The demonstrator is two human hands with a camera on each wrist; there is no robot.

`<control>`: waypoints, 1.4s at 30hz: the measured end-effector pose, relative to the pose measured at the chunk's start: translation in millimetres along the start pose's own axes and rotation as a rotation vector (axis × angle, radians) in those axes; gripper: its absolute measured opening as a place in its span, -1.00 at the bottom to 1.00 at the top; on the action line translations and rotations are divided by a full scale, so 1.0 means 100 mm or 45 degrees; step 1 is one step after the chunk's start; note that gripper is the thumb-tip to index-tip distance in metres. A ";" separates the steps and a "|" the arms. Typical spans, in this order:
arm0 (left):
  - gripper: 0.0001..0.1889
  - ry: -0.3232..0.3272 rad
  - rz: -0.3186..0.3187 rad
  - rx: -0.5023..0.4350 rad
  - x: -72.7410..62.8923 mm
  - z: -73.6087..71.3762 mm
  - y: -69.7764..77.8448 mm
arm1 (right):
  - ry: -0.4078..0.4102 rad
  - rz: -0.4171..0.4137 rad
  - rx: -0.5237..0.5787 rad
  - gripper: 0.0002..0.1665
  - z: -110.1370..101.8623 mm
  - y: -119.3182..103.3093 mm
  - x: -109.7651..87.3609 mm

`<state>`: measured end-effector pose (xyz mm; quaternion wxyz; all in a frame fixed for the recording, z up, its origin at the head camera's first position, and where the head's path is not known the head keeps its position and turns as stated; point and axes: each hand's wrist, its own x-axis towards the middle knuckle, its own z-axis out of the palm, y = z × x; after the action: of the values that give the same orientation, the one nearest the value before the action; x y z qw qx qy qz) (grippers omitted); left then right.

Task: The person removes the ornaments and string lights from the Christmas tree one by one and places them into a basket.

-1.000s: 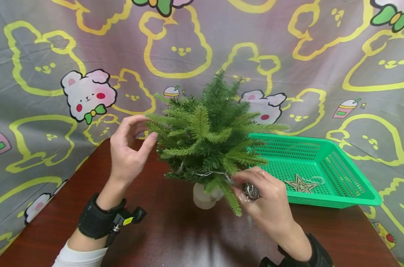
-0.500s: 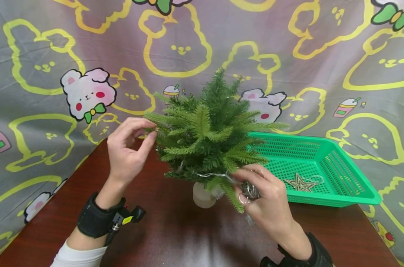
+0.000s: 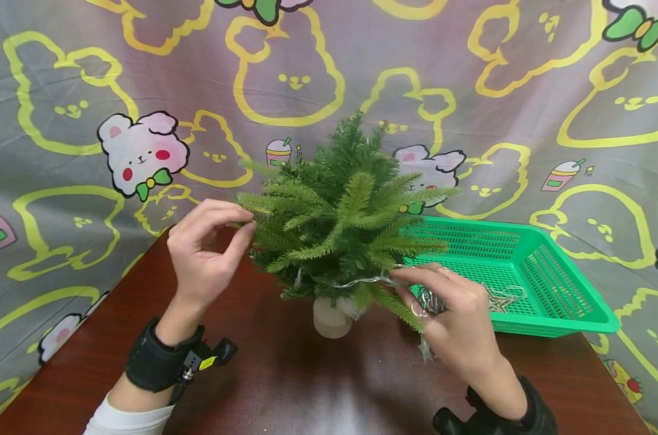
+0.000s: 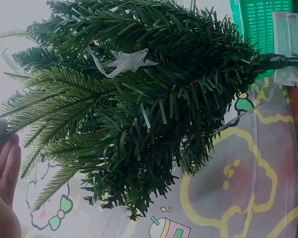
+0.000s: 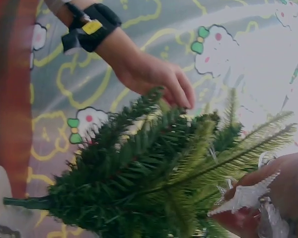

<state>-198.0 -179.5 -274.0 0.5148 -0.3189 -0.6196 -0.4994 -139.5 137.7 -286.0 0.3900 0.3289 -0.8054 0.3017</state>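
A small artificial Christmas tree (image 3: pixel 334 223) stands upright on a pale round base (image 3: pixel 331 320). My left hand (image 3: pixel 206 248) pinches a branch tip on its left side between thumb and fingers. In my right hand (image 3: pixel 459 314) is a bundled string of star lights (image 3: pixel 431 301), held at the tree's lower right. Its clear wire runs across the lower branches. One clear star (image 4: pixel 130 62) lies among the needles in the left wrist view, and another star (image 5: pixel 248 196) shows at my right fingers. A clear plastic box (image 4: pixel 289 49) sits by the trunk.
Behind and to the right is a green mesh basket (image 3: pixel 573 284) with a glittery star ornament (image 3: pixel 499 300) inside. All of this stands on a dark red-brown table (image 3: pixel 285 386). A patterned cloth (image 3: pixel 187 72) hangs close behind the tree.
My left fingers have closed on the branch tip. The tree has turned slightly and its branches have shifted. My right hand has moved right with the string lights.
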 end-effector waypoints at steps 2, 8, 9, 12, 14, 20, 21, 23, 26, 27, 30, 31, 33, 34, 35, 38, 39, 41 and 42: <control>-0.79 0.005 0.027 -0.013 0.00 0.01 0.02 | -0.012 0.012 0.026 -0.49 -0.05 0.01 0.02; -0.66 0.034 0.115 0.001 0.01 0.04 0.07 | -0.158 0.072 0.127 -0.51 -0.23 0.02 0.07; -0.65 0.038 0.127 0.009 0.01 0.05 0.08 | -0.177 0.076 0.144 -0.51 -0.26 0.02 0.08; -0.63 0.048 0.154 0.028 0.01 0.06 0.10 | -0.227 0.088 0.167 -0.50 -0.35 -0.01 0.11; -0.62 0.053 0.170 0.036 0.01 0.06 0.12 | -0.257 0.106 0.155 -0.51 -0.39 -0.04 0.12; -0.62 0.056 0.208 0.025 -0.01 0.07 0.16 | -0.018 -0.088 -0.048 -0.74 -0.36 -0.13 0.16; -0.62 0.054 0.211 0.023 -0.01 0.07 0.16 | 0.051 -0.134 -0.094 -0.74 -0.35 -0.16 0.17; -0.62 0.052 0.220 0.020 -0.02 0.07 0.18 | 0.144 -0.195 -0.162 -0.64 -0.32 -0.22 0.19; -0.63 0.043 0.232 0.015 -0.02 0.08 0.20 | 0.249 -0.256 -0.189 -0.65 -0.31 -0.26 0.18; -0.63 0.038 0.237 0.014 -0.02 0.08 0.21 | 0.273 -0.263 -0.183 -0.70 -0.30 -0.23 0.14; -0.66 0.024 0.261 0.017 -0.03 0.09 0.23 | 0.354 -0.296 -0.107 -0.90 -0.23 0.03 -0.08; -0.67 0.018 0.273 0.021 -0.04 0.10 0.25 | 0.363 -0.306 -0.076 -0.83 -0.19 0.17 -0.20; -0.68 0.010 0.304 0.032 -0.04 0.11 0.27 | 0.323 -0.305 -0.051 -0.66 -0.13 0.38 -0.38; -0.69 0.009 0.326 0.034 -0.05 0.12 0.28 | 0.287 -0.299 -0.055 -0.64 -0.12 0.42 -0.41; -0.69 0.012 0.353 0.035 -0.05 0.13 0.29 | 0.238 -0.286 -0.066 -0.67 -0.12 0.40 -0.41; -0.71 0.012 0.439 0.033 -0.05 0.16 0.32 | 0.073 -0.217 -0.138 -0.88 -0.15 0.16 -0.26; -0.72 0.012 0.469 0.032 -0.05 0.17 0.33 | 0.039 -0.202 -0.160 -0.89 -0.17 0.03 -0.17; -0.73 0.003 0.513 0.028 -0.05 0.18 0.34 | -0.009 -0.170 -0.168 -0.68 -0.19 -0.15 -0.04; -0.73 -0.003 0.529 0.028 -0.04 0.18 0.35 | -0.027 -0.154 -0.175 -0.59 -0.20 -0.21 0.00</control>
<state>-170.9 -151.6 -267.5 0.6093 -0.4348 -0.5465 -0.3755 -115.2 139.9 -270.8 0.4206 0.3525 -0.8070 0.2181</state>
